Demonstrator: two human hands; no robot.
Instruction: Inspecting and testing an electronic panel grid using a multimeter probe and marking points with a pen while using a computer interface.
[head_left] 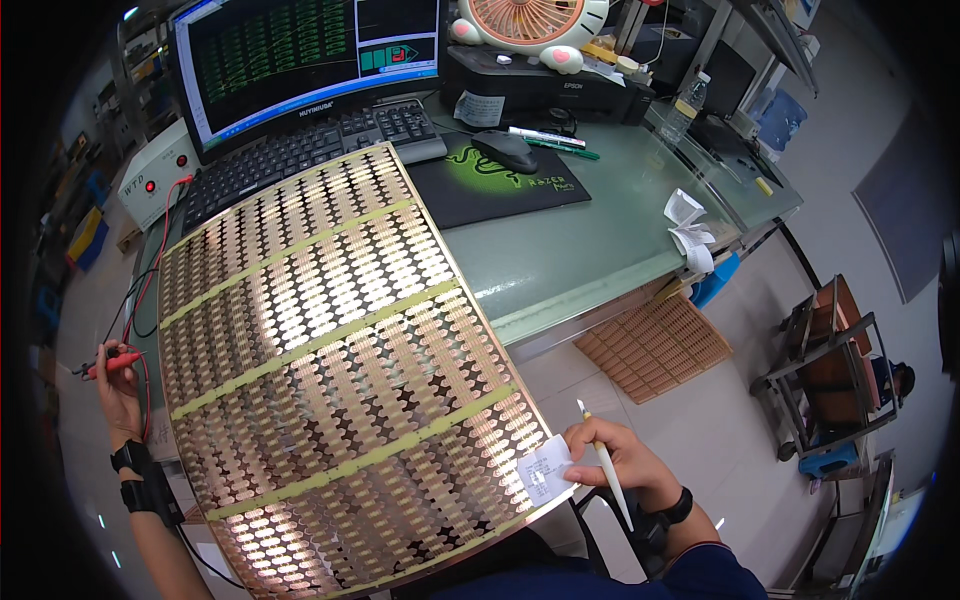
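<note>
Clasping tool (pixel 609 474), right grip (pixel 640 463) curled

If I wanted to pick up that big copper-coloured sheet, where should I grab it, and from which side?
I'd pinch the copper-coloured sheet by its narrow right-hand border, at the near corner, coming from the right, thumb above, fingers beneath. It is broad and looks thin, and that part juts past the front of the desk, likely leaving finger room. The right hand is at that corner.

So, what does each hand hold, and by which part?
Left hand: red probe, by its body. Right hand: white pen-like tool, by its shaft, and, seemingly, the panel by its corner, over the paper slip.
</note>
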